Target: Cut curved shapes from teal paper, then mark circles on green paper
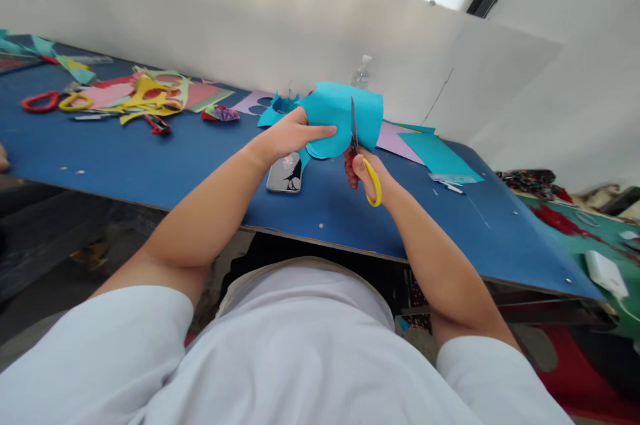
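Observation:
My left hand (295, 135) grips a turquoise sheet of paper (333, 118) and holds it up above the blue table (150, 151). In my right hand (367, 175) are scissors with yellow and red handles (373, 181); their blade points up into the turquoise sheet. A phone (286, 173) lies on the table right under my left wrist.
Coloured paper scraps (145, 95) and two more pairs of scissors (55, 102) lie at the far left. Lilac and turquoise sheets (435, 153) sit to the right, a plastic bottle (362, 73) behind. A green table (595, 238) with red bits adjoins on the right.

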{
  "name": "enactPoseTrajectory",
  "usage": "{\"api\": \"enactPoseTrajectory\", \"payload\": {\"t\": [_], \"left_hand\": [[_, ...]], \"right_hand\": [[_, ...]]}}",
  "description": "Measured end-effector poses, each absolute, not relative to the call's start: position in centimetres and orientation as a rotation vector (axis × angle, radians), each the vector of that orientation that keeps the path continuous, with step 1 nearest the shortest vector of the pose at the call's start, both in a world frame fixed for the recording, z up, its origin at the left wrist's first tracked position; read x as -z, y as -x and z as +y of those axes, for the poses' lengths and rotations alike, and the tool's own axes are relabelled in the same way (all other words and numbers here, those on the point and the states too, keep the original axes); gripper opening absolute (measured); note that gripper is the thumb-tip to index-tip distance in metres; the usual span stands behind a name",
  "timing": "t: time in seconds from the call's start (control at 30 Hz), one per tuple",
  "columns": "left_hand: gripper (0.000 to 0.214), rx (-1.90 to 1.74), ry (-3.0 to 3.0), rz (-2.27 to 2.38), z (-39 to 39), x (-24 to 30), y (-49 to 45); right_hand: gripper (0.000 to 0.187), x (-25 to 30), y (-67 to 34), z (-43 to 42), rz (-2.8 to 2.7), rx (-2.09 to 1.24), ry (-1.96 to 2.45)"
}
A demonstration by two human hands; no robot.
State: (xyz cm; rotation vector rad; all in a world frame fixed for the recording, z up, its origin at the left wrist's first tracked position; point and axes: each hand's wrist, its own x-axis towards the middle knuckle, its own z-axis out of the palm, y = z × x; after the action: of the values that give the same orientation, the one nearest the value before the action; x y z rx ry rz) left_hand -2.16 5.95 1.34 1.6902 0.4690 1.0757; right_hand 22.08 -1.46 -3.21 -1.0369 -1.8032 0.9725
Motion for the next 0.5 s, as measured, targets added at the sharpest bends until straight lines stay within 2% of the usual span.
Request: {"api": "enactPoseTrajectory", "payload": {"t": [0.23,0.5], "left_hand": [[0.056,-1.074,-1.651,0.476,5.94,-1.48,2.1],[0.048,-1.081,-1.677,0.434,6.13,-1.39,2.19]], "right_hand": [[0.092,3.1,-22.17,-1.6,-1.818,-0.95,1.023],[0.095,2.78,-22.08,-1.88,-1.841,-0.878,1.056]]}}
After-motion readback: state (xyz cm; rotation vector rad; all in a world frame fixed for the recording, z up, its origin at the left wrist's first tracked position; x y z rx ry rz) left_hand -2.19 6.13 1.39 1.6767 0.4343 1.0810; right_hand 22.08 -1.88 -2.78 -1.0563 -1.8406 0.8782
